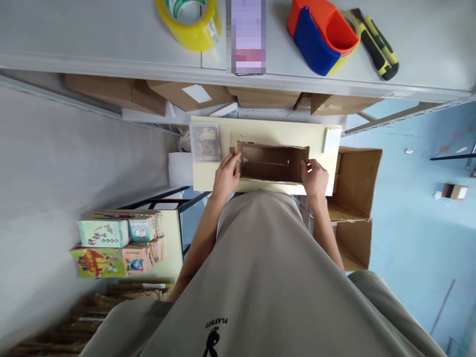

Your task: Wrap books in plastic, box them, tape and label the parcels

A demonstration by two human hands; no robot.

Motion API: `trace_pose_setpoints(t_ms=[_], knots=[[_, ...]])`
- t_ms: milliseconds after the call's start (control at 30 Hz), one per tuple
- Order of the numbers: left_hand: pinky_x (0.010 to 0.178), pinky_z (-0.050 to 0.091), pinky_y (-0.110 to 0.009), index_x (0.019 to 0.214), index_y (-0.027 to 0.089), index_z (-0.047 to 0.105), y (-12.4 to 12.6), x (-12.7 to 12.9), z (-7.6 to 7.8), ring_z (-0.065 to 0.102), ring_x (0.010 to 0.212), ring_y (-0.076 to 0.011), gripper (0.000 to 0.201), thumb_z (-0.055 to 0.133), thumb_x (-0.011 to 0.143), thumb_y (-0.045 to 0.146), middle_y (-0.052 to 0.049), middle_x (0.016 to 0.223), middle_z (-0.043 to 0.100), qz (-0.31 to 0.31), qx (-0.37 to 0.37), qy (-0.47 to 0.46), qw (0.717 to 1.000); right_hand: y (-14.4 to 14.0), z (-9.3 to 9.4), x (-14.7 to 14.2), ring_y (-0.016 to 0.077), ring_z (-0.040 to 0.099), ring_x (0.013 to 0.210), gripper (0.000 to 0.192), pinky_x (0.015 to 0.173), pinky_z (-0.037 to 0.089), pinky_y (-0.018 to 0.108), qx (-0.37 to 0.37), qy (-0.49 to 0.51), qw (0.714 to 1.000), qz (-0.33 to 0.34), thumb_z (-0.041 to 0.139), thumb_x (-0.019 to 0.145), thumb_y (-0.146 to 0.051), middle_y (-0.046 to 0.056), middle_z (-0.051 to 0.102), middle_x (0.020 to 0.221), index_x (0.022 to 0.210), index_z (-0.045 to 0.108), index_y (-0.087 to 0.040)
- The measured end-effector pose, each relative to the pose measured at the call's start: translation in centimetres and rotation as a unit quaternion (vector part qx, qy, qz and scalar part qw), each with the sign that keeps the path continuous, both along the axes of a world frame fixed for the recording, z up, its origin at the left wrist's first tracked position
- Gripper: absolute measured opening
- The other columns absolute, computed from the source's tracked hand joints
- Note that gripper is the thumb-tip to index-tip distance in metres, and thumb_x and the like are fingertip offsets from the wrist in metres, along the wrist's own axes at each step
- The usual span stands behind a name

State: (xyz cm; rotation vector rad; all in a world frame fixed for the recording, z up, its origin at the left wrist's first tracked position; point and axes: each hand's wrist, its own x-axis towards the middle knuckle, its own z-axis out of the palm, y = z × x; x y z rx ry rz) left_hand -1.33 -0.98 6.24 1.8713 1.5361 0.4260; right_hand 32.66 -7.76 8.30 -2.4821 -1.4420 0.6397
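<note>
A small brown cardboard box (265, 173) sits on the pale yellow tabletop (230, 130), its top open towards me and nothing visible inside. My left hand (227, 174) grips its left end wall, fingers curled over the rim. At the opposite end, my right hand (315, 179) pinches the right wall between thumb and fingers. To the left of the box lies a clear plastic case (205, 143) with a dark printed cover. A small white box (331, 141) rests near the table's right edge.
The grey shelf (111, 34) above holds yellow tape (199, 37), an orange-blue tape dispenser (316, 42) and a utility knife (377, 47). Cartons (208, 96) fill the level below. Open cartons (359, 183) stand at right; stacked books (104, 233) lie at left.
</note>
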Motion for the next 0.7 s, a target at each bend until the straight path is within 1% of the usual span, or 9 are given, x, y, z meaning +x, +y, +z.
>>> trace_pose_setpoints(t_ms=[100,167,267,367,433,500,600,667,700], knots=[[0.144,0.056,-0.051,0.167,0.025,0.073,-0.3,-0.3,0.1,0.072,0.163,-0.0312,0.067,0.063,0.103,0.008,-0.011,0.174,0.075,0.024,-0.007,-0.012,1.000,-0.6,-0.2,0.2,0.0294,0.074,0.085,0.026,0.077,0.038,0.036,-0.015,0.015,1.000,-0.003,0.062,0.119,-0.044,0.015,0.086,0.106,0.100,0.064,-0.026],[0.140,0.059,-0.052,0.166,0.024,0.073,-0.3,-0.7,0.1,0.076,0.157,-0.0324,0.065,0.064,0.103,0.010,-0.012,0.173,0.076,0.035,-0.020,-0.016,0.999,-1.0,-0.4,0.3,0.0302,0.074,0.085,0.029,0.077,0.039,0.037,-0.035,0.033,0.999,0.000,0.068,0.116,-0.046,0.014,0.085,0.103,0.095,0.061,-0.027],[0.129,0.066,-0.050,0.165,0.022,0.075,-0.2,-1.2,0.0,0.086,0.133,-0.0323,0.064,0.065,0.102,0.013,-0.014,0.163,0.082,0.061,-0.040,-0.016,0.997,-1.4,-0.7,0.7,0.0309,0.069,0.078,0.039,0.076,0.038,0.038,-0.058,0.068,0.996,-0.003,0.065,0.116,-0.046,0.011,0.076,0.085,0.084,0.051,-0.031],[0.110,0.072,-0.041,0.163,0.019,0.077,0.0,-1.8,0.5,0.087,0.102,-0.0264,0.065,0.065,0.100,0.015,-0.013,0.142,0.090,0.091,-0.042,-0.017,0.995,-1.8,-0.5,1.5,0.0266,0.058,0.068,0.049,0.072,0.036,0.038,-0.023,0.098,0.995,-0.020,0.059,0.118,-0.051,0.006,0.062,0.069,0.076,0.042,-0.033],[0.096,0.070,-0.034,0.161,0.018,0.079,0.1,-2.1,1.4,0.080,0.083,-0.0211,0.063,0.064,0.100,0.016,-0.010,0.128,0.093,0.095,-0.033,-0.027,0.995,-2.0,-0.1,2.2,0.0230,0.049,0.063,0.055,0.069,0.035,0.038,0.023,0.122,0.992,-0.035,0.058,0.118,-0.060,0.002,0.054,0.064,0.074,0.038,-0.034],[0.086,0.067,-0.030,0.160,0.019,0.080,0.1,-2.3,2.8,0.073,0.074,-0.0172,0.061,0.065,0.101,0.019,-0.008,0.121,0.093,0.085,-0.020,-0.041,0.995,-2.2,0.6,2.9,0.0208,0.045,0.061,0.060,0.066,0.034,0.037,0.063,0.146,0.986,-0.051,0.056,0.118,-0.070,-0.001,0.047,0.062,0.074,0.036,-0.034],[0.081,0.064,-0.030,0.162,0.021,0.079,0.0,-2.1,4.9,0.070,0.072,-0.0168,0.058,0.066,0.105,0.024,-0.008,0.118,0.092,0.067,-0.009,-0.046,0.997,-2.3,1.7,3.7,0.0193,0.042,0.058,0.068,0.063,0.032,0.038,0.097,0.152,0.981,-0.068,0.058,0.117,-0.081,-0.004,0.040,0.061,0.075,0.033,-0.034],[0.085,0.066,-0.033,0.164,0.021,0.076,0.0,-1.8,5.8,0.073,0.077,-0.0195,0.057,0.066,0.108,0.027,-0.010,0.123,0.091,0.057,-0.007,-0.039,0.998,-2.2,2.3,3.8,0.0186,0.041,0.058,0.069,0.064,0.032,0.038,0.099,0.145,0.982,-0.068,0.062,0.117,-0.080,-0.005,0.037,0.061,0.075,0.032,-0.034],[0.088,0.067,-0.035,0.164,0.021,0.075,0.0,-1.7,6.0,0.076,0.081,-0.0214,0.057,0.066,0.109,0.028,-0.011,0.126,0.091,0.052,-0.002,-0.034,0.998,-2.1,2.5,3.7,0.0183,0.040,0.058,0.069,0.065,0.032,0.038,0.096,0.142,0.983,-0.065,0.064,0.117,-0.077,-0.005,0.037,0.061,0.074,0.033,-0.034]])
